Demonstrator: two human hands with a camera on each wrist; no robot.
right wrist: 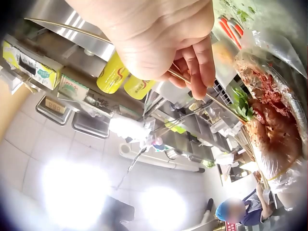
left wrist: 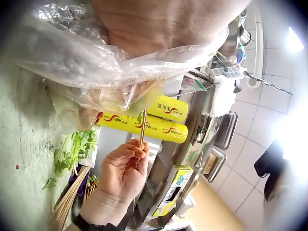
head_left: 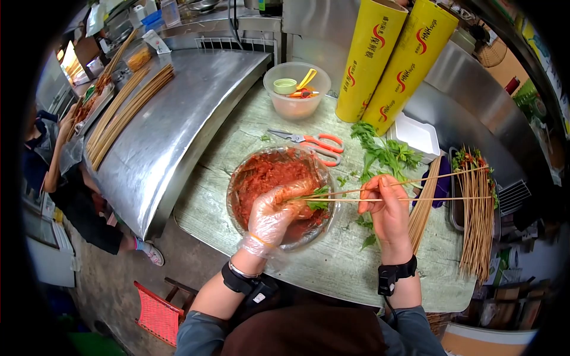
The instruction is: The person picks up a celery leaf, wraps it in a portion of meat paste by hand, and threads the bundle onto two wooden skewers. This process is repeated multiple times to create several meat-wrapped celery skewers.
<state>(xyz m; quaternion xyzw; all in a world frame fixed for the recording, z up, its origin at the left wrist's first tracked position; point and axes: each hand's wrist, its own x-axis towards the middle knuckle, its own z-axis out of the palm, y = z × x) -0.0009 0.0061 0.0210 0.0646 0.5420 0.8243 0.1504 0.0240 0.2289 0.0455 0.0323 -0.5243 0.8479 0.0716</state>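
My left hand [head_left: 276,207], in a clear plastic glove smeared red, is curled over the plastic-lined bowl [head_left: 330,181] of red minced meat [head_left: 270,169]. Its fingers hold the left ends of two thin wooden skewers [head_left: 445,199], where green leaves [head_left: 320,205] stick out. In the right wrist view, red mince coats the glove around those leaves [right wrist: 241,103]. My bare right hand [head_left: 386,207] pinches the skewers farther along, thumb against fingers, to the right of the bowl. The skewer tips inside the left hand are hidden.
Scissors [head_left: 323,143] and loose green leaves [head_left: 386,155] lie behind the bowl. Two yellow film rolls [head_left: 409,65] stand at the back, near a plastic tub [head_left: 297,107]. Bare skewers [head_left: 424,207] and a tray of filled skewers [head_left: 477,225] are right. Another person works at far left.
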